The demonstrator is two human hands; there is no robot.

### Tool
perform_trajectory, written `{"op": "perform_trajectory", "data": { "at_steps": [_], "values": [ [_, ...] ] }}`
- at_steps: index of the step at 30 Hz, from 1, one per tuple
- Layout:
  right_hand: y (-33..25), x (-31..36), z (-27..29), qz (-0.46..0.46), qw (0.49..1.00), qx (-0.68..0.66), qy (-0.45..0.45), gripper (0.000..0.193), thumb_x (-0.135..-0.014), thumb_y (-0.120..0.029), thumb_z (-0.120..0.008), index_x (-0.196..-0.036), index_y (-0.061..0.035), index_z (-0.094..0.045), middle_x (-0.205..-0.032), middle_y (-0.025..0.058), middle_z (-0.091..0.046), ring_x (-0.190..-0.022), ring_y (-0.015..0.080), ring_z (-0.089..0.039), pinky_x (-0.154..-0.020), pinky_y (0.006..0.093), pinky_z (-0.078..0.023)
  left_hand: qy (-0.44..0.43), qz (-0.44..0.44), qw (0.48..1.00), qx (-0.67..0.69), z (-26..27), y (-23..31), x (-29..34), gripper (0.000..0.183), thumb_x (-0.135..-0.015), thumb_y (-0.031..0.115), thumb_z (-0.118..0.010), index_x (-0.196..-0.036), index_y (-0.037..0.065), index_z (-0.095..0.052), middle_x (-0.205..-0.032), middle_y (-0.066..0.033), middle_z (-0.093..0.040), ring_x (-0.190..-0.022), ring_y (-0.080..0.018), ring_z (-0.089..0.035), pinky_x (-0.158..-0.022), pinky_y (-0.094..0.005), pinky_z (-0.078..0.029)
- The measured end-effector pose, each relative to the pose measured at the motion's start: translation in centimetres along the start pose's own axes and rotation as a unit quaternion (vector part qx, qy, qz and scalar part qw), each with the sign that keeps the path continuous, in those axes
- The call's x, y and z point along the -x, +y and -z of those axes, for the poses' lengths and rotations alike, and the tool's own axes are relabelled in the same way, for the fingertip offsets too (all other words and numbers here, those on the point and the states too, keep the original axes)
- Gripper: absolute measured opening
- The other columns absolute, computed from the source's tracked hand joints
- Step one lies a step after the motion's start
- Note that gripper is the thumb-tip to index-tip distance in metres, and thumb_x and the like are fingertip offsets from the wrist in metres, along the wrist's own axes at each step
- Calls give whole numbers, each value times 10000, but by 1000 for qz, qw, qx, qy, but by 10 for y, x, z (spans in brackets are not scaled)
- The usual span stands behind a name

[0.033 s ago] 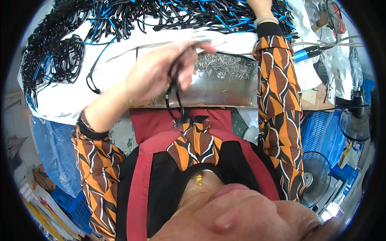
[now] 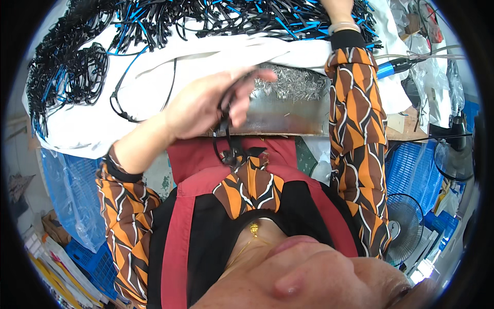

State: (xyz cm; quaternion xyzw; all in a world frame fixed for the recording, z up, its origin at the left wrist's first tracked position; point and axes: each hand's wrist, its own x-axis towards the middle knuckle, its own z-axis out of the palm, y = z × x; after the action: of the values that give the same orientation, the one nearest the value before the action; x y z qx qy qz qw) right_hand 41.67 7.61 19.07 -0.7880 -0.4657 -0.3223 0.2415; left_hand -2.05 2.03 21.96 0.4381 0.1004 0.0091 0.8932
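Note:
My left hand [image 2: 198, 105] is raised above the near edge of the bench, its fingers curled around a thin black cable [image 2: 226, 103]. The cable's looped lower part and dark ends hang down in front of my apron [image 2: 185, 184]; motion blurs them somewhat. At the far right of the bench, my right hand [image 2: 338, 7] reaches into a big pile of black cables with blue pieces [image 2: 206, 20]. The picture's top edge cuts off its fingers, so what they touch is hidden.
White cloth [image 2: 139, 92] lies under the cables. A metal tray [image 2: 288, 117] holds a heap of short silvery clippings [image 2: 296, 85]. A cable bundle [image 2: 82, 77] and one loose cable [image 2: 119, 103] are on the left. Right are a blue-handled tool [image 2: 386, 70] and a fan [image 2: 405, 226].
My left hand has come slightly down toward me with the black cable. My right hand has shifted a little to the right at the pile.

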Motion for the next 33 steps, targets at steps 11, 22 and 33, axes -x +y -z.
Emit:
{"op": "perform_trajectory", "data": {
  "at_steps": [11, 22, 33],
  "values": [
    [-119, 236, 186, 44, 853, -518, -42, 147, -973, -111, -710, -1035, 7, -648, -878, 51, -699, -654, 105, -620, -573, 230, -462, 72, -302, 949, 60, -8, -88, 43, 338, -981, 103, -614, -1229, 4, -406, -952, -131, -579, -814, -240, -678, -885, -472, -595],
    [-138, 287, 178, -264, 761, -506, -307, 267, -948, -159, -751, -1161, -16, -676, -865, 56, -704, -680, 108, -635, -620, 244, -505, 210, -511, 730, -402, 30, -178, 25, 605, -774, -112, -812, -1210, 49, -424, -998, -83, -619, -902, -178, -702, -969, -460, -591],
    [-141, 291, 147, -255, 738, -577, -240, 140, -930, -38, -754, -991, -43, -627, -800, 10, -674, -676, 64, -613, -622, 215, -486, 142, -488, 709, -489, 28, -185, 34, 575, -836, -165, -695, -1239, 72, -360, -1009, -141, -589, -933, -278, -733, -1036, -620, -510]
  ]
}}
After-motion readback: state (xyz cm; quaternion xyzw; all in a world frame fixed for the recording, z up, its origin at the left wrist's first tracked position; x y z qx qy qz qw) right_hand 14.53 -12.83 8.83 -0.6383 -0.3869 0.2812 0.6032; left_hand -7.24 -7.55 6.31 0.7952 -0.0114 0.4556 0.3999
